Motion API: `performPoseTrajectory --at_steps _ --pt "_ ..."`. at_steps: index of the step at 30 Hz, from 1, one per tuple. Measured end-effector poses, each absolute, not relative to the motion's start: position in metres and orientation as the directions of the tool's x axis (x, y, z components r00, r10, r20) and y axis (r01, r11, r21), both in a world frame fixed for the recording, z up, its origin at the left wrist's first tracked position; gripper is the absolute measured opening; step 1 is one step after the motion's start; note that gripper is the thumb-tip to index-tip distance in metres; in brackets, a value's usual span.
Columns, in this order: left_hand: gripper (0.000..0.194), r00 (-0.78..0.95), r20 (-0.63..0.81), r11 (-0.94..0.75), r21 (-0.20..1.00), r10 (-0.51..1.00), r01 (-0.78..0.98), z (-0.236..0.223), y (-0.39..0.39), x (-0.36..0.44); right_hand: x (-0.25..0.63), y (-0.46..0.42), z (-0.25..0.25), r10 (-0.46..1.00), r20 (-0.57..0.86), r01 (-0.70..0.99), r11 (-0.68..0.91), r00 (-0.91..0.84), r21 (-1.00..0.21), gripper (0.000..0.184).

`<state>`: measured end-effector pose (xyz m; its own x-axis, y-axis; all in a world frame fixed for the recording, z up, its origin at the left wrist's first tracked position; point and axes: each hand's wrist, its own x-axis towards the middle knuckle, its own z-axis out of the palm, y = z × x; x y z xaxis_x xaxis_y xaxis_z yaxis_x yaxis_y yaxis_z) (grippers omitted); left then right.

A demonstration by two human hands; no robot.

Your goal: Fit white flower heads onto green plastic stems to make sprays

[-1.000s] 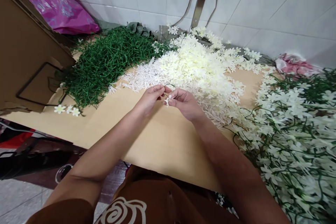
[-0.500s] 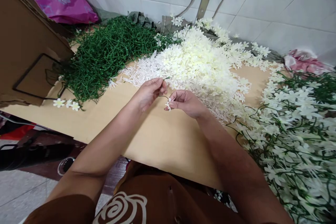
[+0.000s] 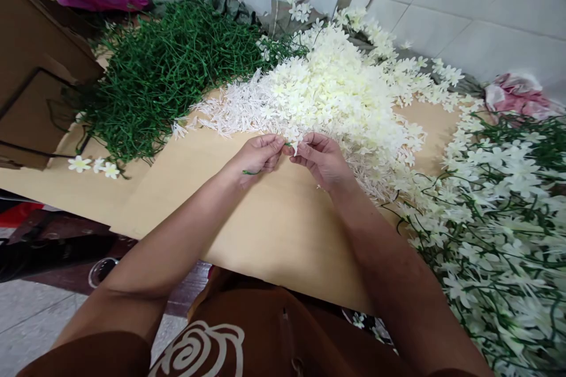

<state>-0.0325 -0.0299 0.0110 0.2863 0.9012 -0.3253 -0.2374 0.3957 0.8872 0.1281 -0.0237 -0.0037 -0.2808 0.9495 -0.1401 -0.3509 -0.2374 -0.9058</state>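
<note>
My left hand [image 3: 262,156] is closed on a thin green plastic stem [image 3: 250,172], one end of which pokes out below the palm. Its other tip shows at the fingertips, close to a small white artificial flower [image 3: 295,146]. My right hand [image 3: 322,159] pinches that flower between thumb and fingers. The two hands nearly touch above the cardboard; whether stem and flower are joined is hidden by the fingers. Just beyond them lies a heap of loose white blossoms [image 3: 336,82] with pale filament pieces [image 3: 239,106] along its near side.
A pile of green stems [image 3: 172,70] lies at the back left, beside a cardboard box [image 3: 39,70]. Stemmed white flowers [image 3: 499,218] cover the right side. Brown cardboard [image 3: 265,235] lies under everything, backed by a tiled wall [image 3: 499,29]. A few flowers [image 3: 98,165] lie near the box.
My hands have come together and turned. The stem now sits lower through my left hand, its tip brought to the flower in my right. The view has shifted slightly.
</note>
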Motion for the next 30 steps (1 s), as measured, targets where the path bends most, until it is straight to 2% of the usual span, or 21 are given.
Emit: performPoseTrajectory --at_steps 16,20,25,30 --pt "0.038 0.261 -0.338 0.391 0.902 0.904 -0.184 0.005 -0.029 -0.03 0.128 -0.023 -0.014 0.955 -0.164 -0.28 -0.233 -0.249 -0.931 0.047" --pt "0.04 0.263 -0.317 0.362 0.921 0.911 -0.144 0.005 -0.029 -0.03 0.126 -0.024 -0.012 0.973 -0.114 -0.229 -0.159 -0.199 -0.96 0.049" --pt "0.04 0.241 -0.254 0.274 0.96 0.937 -0.055 0.0 -0.027 -0.031 0.123 -0.025 -0.012 0.99 0.041 -0.095 0.028 -0.138 -0.995 0.048" --pt "0.045 0.322 -0.15 0.15 0.988 0.935 0.022 -0.006 -0.026 -0.036 0.123 -0.026 -0.017 0.983 0.071 -0.076 0.059 -0.168 -0.995 0.045"
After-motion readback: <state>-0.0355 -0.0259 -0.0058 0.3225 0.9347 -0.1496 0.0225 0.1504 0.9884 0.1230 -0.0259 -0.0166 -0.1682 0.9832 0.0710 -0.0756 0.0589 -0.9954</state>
